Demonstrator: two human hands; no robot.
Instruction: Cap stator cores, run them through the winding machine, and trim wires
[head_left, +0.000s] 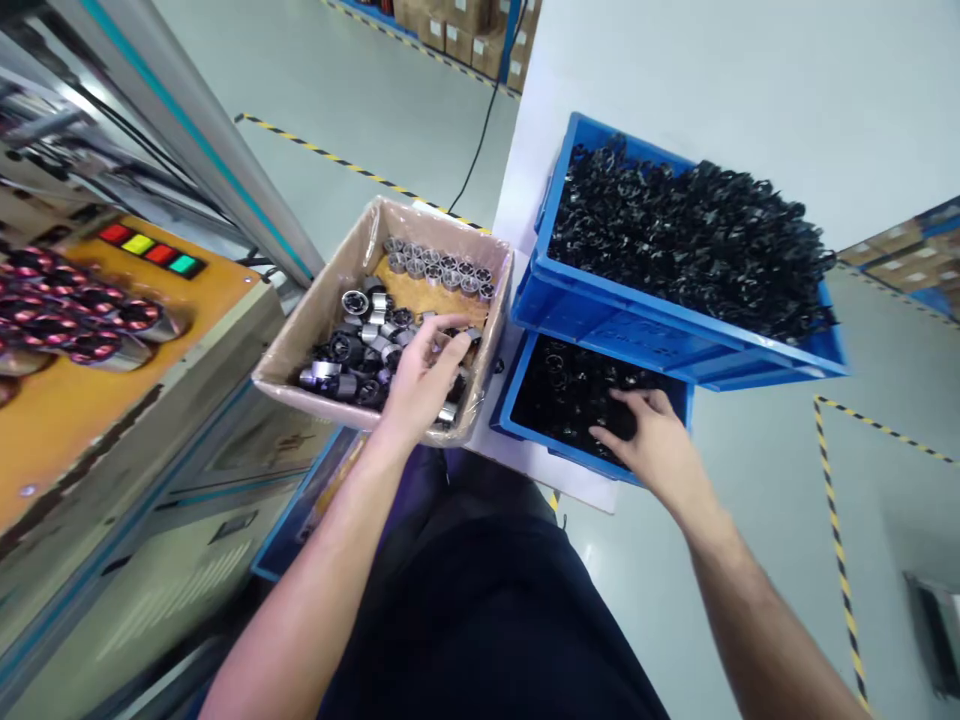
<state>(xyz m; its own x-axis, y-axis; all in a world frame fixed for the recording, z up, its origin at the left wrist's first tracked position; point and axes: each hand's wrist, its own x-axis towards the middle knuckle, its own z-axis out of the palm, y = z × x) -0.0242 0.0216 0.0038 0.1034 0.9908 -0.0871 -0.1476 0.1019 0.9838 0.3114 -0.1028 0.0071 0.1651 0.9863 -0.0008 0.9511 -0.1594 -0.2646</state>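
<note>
My left hand [429, 378] is over a plastic-lined cardboard box [300, 335]. Its thumb and fingers are curled together at a small silver-and-black cylindrical part [473, 336], partly hidden by the fingertips. Below that hand lies a loose heap of silver metal rings with black plastic inserts [369, 340]. Similar cylinders [442, 268] stand in rows at the box's far side. My right hand [651, 436] reaches into the lower blue bin [517, 405], thumb and fingers apart, with nothing visible between them. Small black plastic parts [559, 390] fill this bin around the fingertips.
An upper blue crate [675, 345], heaped with black plastic parts [690, 240], overhangs the lower bin on a white table [735, 70]. At left, copper-wound cylinders [97, 320] stand on an orange machine top [199, 300] beside a metal frame post [202, 140].
</note>
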